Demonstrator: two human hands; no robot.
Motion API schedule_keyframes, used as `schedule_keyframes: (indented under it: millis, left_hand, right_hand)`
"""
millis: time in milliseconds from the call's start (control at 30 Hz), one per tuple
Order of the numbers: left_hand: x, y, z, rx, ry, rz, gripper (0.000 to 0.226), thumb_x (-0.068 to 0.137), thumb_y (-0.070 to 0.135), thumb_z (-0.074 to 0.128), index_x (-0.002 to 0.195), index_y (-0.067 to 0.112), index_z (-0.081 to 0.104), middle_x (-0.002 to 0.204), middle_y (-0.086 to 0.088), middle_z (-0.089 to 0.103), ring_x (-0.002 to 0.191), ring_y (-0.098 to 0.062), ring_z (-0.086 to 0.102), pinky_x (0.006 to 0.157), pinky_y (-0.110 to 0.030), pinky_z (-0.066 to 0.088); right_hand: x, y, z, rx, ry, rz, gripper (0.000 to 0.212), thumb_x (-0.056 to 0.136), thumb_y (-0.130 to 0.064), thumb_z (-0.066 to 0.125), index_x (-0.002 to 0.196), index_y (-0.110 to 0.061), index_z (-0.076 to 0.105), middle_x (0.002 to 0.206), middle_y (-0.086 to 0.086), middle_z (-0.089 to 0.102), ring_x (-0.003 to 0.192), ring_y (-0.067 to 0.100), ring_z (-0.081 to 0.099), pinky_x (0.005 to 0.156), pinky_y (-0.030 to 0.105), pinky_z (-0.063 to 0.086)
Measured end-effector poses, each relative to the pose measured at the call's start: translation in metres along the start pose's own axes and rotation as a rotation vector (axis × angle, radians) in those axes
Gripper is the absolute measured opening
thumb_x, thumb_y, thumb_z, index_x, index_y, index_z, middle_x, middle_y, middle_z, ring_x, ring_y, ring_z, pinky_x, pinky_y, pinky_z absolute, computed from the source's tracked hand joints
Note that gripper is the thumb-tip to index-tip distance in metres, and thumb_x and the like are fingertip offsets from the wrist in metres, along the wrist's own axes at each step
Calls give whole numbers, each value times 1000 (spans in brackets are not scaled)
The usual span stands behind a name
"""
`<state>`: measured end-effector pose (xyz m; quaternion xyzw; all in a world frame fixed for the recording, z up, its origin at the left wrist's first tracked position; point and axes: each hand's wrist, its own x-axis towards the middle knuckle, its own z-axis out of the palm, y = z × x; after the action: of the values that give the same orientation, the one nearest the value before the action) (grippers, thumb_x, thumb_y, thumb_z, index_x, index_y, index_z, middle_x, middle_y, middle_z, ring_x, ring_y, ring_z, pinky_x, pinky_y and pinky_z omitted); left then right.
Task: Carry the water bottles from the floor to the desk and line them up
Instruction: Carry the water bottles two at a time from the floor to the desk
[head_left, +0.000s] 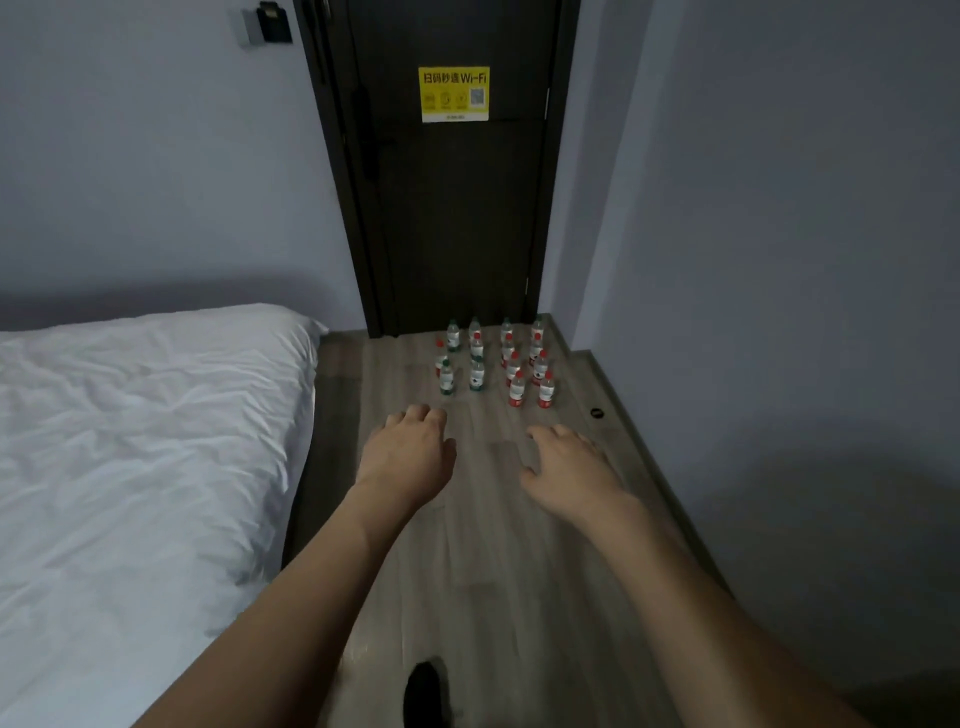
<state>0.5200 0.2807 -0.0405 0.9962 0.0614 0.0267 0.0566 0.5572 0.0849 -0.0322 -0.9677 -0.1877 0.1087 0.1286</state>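
Several small water bottles (493, 361) stand upright in rows on the wooden floor in front of a dark door. The left rows mostly carry green caps and labels (446, 378), the right rows red ones (516, 389). Both my arms stretch forward over the floor toward them. My left hand (410, 449) hovers palm down, fingers loosely bent, short of the nearest green bottle. My right hand (569, 462) hovers palm down with relaxed fingers, short of the nearest red bottles. Neither hand holds anything. No desk is in view.
A bed with white bedding (140, 441) fills the left side, its edge bordering the floor strip. The dark door (452, 208) with a yellow Wi-Fi sign closes the far end. A grey wall (779, 312) runs along the right. A dark shoe (426, 696) shows at the bottom.
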Motion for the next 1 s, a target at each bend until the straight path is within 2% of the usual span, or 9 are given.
schedule_keyframes:
  millis: [200,467,733,1000]
  left_hand:
    - [120,-54,0,-25,2,54,47,98,40,41,140,19,43,139,-5,50,120,-28,52,95,-39,45]
    - [252,-106,-3,-49,-56,73,50,99,40,41,145,21,37,145,-5,44,127,-28,46,99,-43,44]
    - [387,-132,22,-67,-107,68,50,99,40,41,145,23,37,147,-4,41,129,-28,43,99,-42,43]
    - [541,-147,31,-43,-118,47,50,98,42,42,144,23,38,144,-4,42,126,-27,45,96,-41,44]
  right_hand:
    - [122,-24,-10,9,27,31,53,90,-33,53,139,-17,43,138,7,48,125,27,46,105,38,38]
    - [255,-45,-33,50,80,57,52,87,-34,56,136,-20,46,135,3,49,119,23,50,94,35,45]
    - [398,-28,-37,61,60,71,45,88,-37,53,130,-22,50,132,5,51,121,26,48,101,39,43]
    - [553,2,-56,92,46,63,48,89,-36,56,134,-23,47,139,4,46,129,26,43,107,41,38]
